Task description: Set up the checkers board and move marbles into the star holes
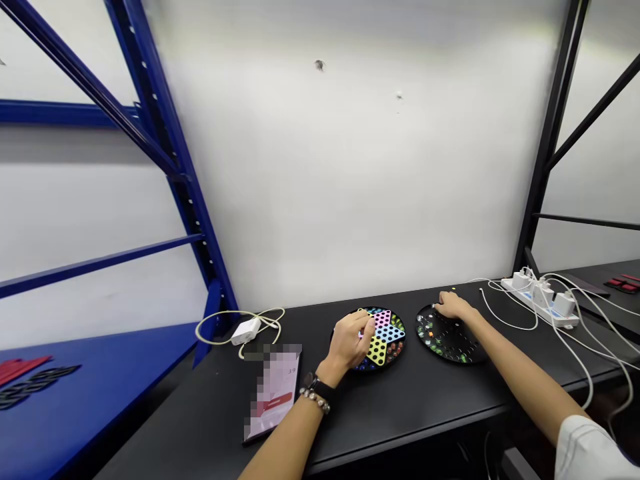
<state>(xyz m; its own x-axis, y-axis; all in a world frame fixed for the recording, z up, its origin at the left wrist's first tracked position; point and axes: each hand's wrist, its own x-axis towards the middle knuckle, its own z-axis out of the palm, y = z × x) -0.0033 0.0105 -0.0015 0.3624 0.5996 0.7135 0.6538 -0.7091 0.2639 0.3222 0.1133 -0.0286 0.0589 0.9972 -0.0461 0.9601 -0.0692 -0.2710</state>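
A round Chinese checkers board with a multicoloured star full of holes lies on the black table, with marbles in its outer compartments. My left hand is over its left part, fingers curled; whatever they hold, if anything, is hidden. To the right is a round black tray with scattered clear, green and orange marbles. At that tray's far rim is my right hand, its fingers bent down and pinched together. A small pale spot shows at the fingertips, too small to name.
A tablet-like device lies left of the board. Behind it sits a white charger with a looped cable. A power strip with plugs and trailing white cables occupies the right side. Blue metal posts rise at left, before a white wall.
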